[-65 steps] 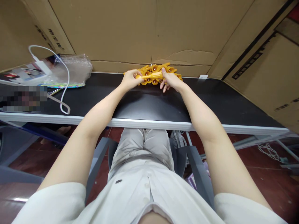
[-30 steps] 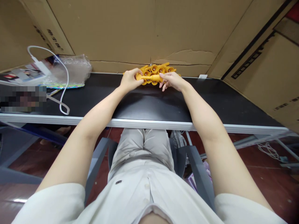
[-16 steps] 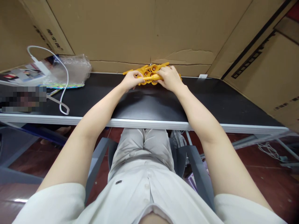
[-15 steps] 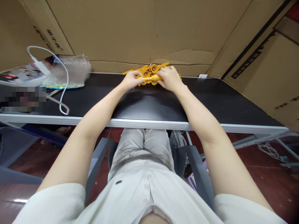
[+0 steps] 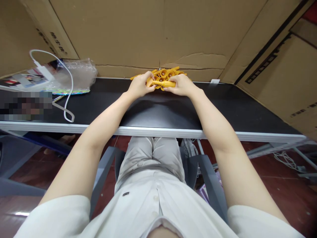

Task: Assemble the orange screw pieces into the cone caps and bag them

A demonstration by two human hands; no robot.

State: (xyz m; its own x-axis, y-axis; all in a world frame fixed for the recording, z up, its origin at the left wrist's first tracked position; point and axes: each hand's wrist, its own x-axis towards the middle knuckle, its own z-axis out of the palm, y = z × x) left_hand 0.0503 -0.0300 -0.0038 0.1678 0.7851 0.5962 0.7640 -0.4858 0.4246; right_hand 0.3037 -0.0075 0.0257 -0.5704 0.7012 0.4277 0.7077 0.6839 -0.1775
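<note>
A pile of several yellow plastic pieces (image 5: 166, 73) with round cup-like ends lies at the far edge of the black table (image 5: 158, 109), against the cardboard wall. My left hand (image 5: 139, 86) is closed on the left end of one long yellow piece (image 5: 162, 83). My right hand (image 5: 182, 85) is closed on its right end. Both hands hold this piece just in front of the pile, slightly above the table.
At the far left are a clear plastic bag (image 5: 76, 74), a white charger with its cable (image 5: 64, 84) and printed papers (image 5: 24, 79). Cardboard sheets (image 5: 158, 33) wall the table behind and on the right. The table's metal front edge (image 5: 158, 131) lies above my lap.
My right hand has drawn back off the pile and now grips the long piece's right end. The piece has come slightly toward me. My left hand has closed more tightly on its left end.
</note>
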